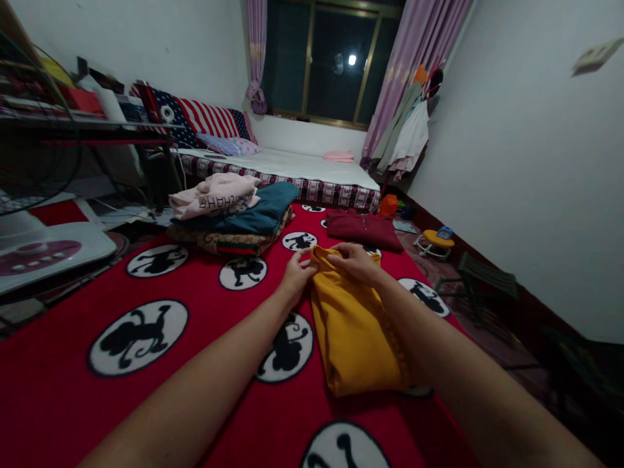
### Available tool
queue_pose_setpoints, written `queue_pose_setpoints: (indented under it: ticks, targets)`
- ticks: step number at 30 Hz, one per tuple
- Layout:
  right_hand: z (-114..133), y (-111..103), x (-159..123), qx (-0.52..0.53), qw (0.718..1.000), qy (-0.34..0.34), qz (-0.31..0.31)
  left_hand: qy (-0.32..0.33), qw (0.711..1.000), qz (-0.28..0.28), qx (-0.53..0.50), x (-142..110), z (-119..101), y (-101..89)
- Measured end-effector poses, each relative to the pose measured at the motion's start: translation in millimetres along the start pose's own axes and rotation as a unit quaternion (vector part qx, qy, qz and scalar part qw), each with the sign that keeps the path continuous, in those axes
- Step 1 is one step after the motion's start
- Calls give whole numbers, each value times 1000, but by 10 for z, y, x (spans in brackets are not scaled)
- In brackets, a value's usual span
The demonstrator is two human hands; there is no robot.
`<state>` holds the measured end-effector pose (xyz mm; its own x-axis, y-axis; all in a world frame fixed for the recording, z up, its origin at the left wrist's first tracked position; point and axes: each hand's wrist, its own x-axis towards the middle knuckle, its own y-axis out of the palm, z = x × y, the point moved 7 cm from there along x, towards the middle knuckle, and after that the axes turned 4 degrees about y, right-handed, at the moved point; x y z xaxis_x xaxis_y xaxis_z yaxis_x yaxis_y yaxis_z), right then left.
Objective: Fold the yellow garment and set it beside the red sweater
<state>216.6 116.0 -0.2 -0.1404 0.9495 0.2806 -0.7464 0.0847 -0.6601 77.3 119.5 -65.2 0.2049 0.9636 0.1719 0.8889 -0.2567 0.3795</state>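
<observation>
A folded yellow garment (353, 331) lies lengthwise on a red blanket (205, 338) printed with black figures in white circles. My left hand (298, 272) pinches the garment's far left corner. Just right of it, my right hand (358, 261) has its fingers closed on the same far edge, and my right forearm covers part of the garment's right side. Beyond my hands rests a folded dark red garment (363, 229). To the left stands a pile of folded clothes, with a pale pink garment (217, 194) on top of a teal one (273, 207) and a brown patterned one (229, 242).
A cluttered desk (121, 130) and a white fan base (53, 253) flank the left side. At the back, a bench bed (283, 164) runs below the window. On the right floor are a yellow stool (437, 238) and a dark folding stool (487, 276).
</observation>
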Motion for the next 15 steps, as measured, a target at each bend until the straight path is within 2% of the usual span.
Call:
queue_pose_setpoints:
  ticks: [2,4,5,7,9,11,13,15]
  targets:
    - [-70,40,27,-60,998,34,-10,48,990,-53,124,-20,-93,-84]
    - [-139,63,53,-126,989,67,-47,169,943,-85,274,-114,-332,-38]
    - [-176,83,64,-158,982,86,-61,233,910,-74,335,-190,-441,58]
    - [-241,137,90,-210,968,112,-72,316,854,2,413,-356,-528,317]
    - [-297,168,124,-215,966,123,-74,319,825,84,459,-490,-458,509]
    - [-334,128,148,-172,974,121,-84,277,805,123,510,-574,-339,569]
    - [-332,-35,123,-114,978,109,-133,241,783,130,558,-619,-274,548]
    - [-263,-284,12,-58,973,69,-213,243,761,146,584,-648,-296,554]
